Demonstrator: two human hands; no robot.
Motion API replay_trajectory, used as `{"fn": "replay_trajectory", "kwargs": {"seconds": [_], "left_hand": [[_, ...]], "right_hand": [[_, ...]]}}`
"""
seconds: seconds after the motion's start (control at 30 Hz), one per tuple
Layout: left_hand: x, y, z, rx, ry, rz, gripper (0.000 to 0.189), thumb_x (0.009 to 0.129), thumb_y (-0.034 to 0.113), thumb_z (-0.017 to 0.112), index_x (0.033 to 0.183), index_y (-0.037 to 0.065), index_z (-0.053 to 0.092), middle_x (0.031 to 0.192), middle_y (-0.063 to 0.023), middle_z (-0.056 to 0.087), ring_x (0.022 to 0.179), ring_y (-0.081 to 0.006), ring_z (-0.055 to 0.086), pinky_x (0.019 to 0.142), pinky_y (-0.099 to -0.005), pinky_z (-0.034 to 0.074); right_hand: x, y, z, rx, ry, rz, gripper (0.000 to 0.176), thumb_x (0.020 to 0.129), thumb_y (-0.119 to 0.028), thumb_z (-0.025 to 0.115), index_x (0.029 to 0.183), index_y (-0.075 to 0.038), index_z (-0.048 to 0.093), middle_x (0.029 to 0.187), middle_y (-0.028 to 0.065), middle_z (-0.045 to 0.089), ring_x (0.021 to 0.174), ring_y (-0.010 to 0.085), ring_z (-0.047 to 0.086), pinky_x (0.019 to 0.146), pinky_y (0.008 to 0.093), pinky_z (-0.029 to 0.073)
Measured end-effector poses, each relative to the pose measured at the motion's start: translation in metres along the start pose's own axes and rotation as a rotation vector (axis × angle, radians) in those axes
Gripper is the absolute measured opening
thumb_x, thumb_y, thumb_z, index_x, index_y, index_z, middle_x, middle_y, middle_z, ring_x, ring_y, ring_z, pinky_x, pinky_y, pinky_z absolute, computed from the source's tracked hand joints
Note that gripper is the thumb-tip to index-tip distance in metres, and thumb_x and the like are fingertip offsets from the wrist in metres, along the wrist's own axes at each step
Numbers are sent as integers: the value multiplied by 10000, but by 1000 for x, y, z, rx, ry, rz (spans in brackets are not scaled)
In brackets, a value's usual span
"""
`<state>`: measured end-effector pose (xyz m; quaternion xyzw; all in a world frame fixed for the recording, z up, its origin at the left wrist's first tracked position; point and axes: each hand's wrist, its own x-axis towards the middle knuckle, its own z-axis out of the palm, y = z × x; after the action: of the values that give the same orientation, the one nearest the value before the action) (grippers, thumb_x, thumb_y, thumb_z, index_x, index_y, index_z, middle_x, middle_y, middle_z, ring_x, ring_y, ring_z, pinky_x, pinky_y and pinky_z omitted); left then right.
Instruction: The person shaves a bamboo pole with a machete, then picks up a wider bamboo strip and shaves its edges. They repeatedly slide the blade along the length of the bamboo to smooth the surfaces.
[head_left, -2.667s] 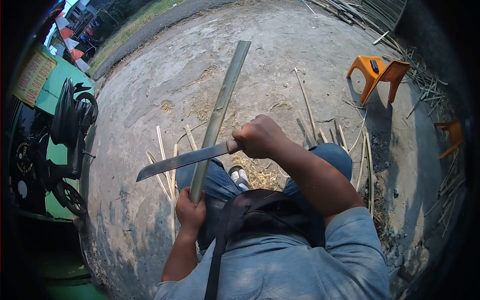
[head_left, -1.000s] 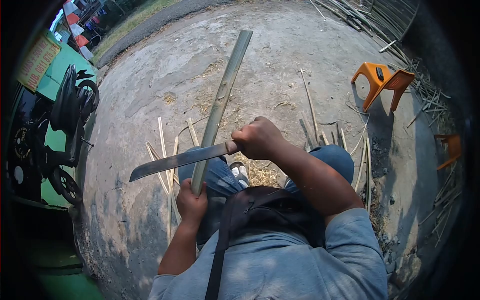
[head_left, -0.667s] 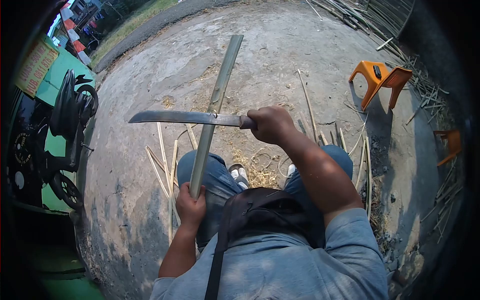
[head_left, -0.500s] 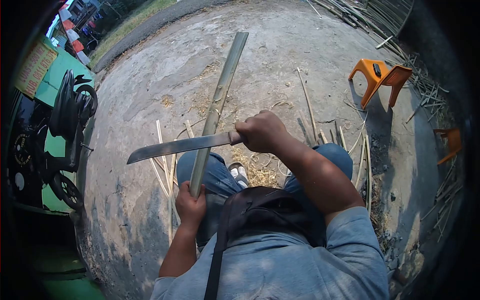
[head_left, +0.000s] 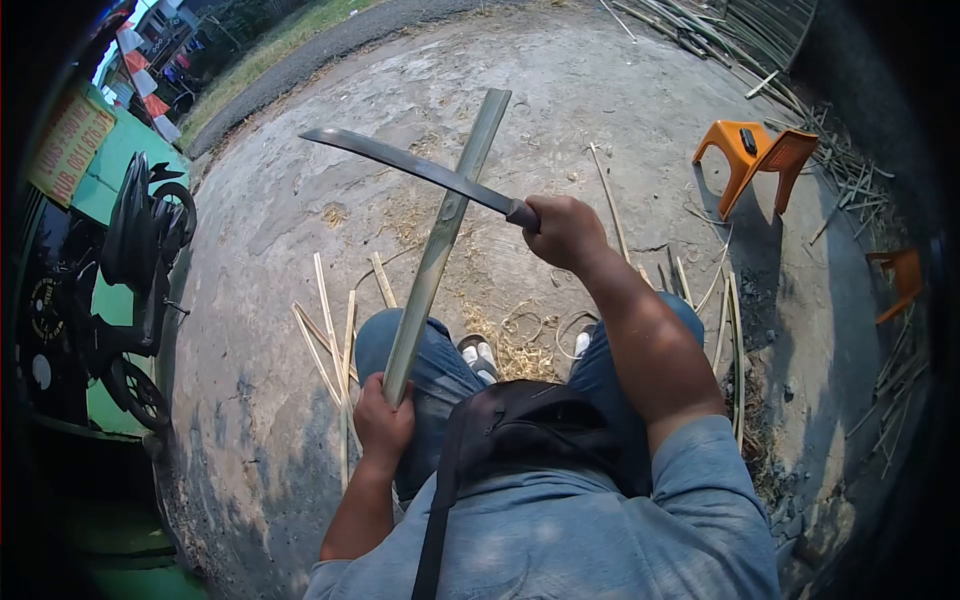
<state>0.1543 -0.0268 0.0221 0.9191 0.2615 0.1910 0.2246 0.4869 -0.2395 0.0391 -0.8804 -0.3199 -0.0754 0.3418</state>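
Observation:
A long split piece of bamboo (head_left: 430, 265) slants up and away from my left hand (head_left: 384, 420), which is closed around its near end by my left knee. My right hand (head_left: 567, 233) grips the handle of a machete (head_left: 400, 160). The long, slightly curved blade points to the upper left and crosses over the bamboo in its upper part. Below that crossing, a notched node shows on the bamboo. Pale shavings (head_left: 525, 362) lie on the ground between my feet.
Thin bamboo strips (head_left: 322, 300) lean by my left knee, and more strips (head_left: 735, 340) lie on the right. An orange plastic chair (head_left: 745, 160) with a dark object on it stands at the right. A motorbike (head_left: 140, 270) is parked at the left. Bamboo poles (head_left: 690, 35) lie at the back right.
My right hand has moved the machete away from me along the bamboo and to the right, its tip swinging upward. My left hand keeps its hold, and the bamboo has tilted slightly right.

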Motion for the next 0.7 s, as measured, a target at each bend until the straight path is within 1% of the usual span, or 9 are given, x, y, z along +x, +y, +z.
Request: {"fn": "replay_trajectory", "kwargs": {"seconds": [0.1,0.17,0.23,0.27,0.37,0.4,0.5,0.6,0.7], "left_hand": [[0,3,2,-5,10,-11,321,921,287,779,1070,33,649,886,-226,701,834,-465,687,732,-525,521],[-1,3,2,-2,12,-12,324,922,290,780,1071,34,650,882,-223,701,826,-463,688,727,-524,520],[-1,0,1,5,2,-4,327,924,294,781,1074,35,650,878,-221,701,819,-460,689,722,-523,520],[0,0,0,-1,2,-4,325,924,293,781,1072,35,650,875,-219,701,816,-459,689,719,-522,520],[-4,-3,-3,-19,12,-2,325,925,293,783,1067,34,649,866,-216,701,809,-456,690,712,-519,521],[-5,-5,-2,-31,26,4,326,924,295,785,1065,33,649,863,-215,700,807,-455,691,711,-517,521],[-4,-7,2,-59,44,-15,333,924,299,790,1060,30,648,858,-216,696,806,-454,689,710,-514,521],[-3,-5,0,-68,16,-39,340,927,304,790,1060,28,643,857,-219,691,809,-456,685,717,-513,519],[-1,-3,2,-72,15,-49,340,930,309,786,1056,29,640,855,-221,692,808,-459,685,717,-515,517]], "right_hand": [[-9,-29,-7,-83,-165,-82,126,890,-289,689,916,-171,723,814,126,734,820,371,733,735,516,577],[-16,-44,-2,-157,-262,-268,115,884,-275,687,863,-164,709,776,112,725,798,358,736,713,497,572],[-21,-49,13,-122,-210,-452,136,801,-261,736,774,-161,648,678,97,667,695,345,707,636,486,541],[-21,-48,20,-136,-170,-536,127,792,-253,735,767,-163,648,663,101,662,683,331,710,628,473,537],[-12,-39,14,-183,-190,-408,116,804,-258,730,786,-164,665,677,100,670,698,343,715,651,481,549],[-9,-35,6,-170,-186,-249,103,827,-253,713,806,-160,675,718,108,693,728,361,719,685,489,568],[9,4,0,58,-2,16,74,861,-191,704,891,-124,710,808,147,720,794,386,716,698,484,568],[6,19,1,187,2,20,88,866,-178,710,922,-111,720,823,158,722,794,384,715,687,483,562],[0,3,0,115,-48,41,112,891,-241,685,969,-184,743,854,135,748,825,386,730,748,495,592]]}}
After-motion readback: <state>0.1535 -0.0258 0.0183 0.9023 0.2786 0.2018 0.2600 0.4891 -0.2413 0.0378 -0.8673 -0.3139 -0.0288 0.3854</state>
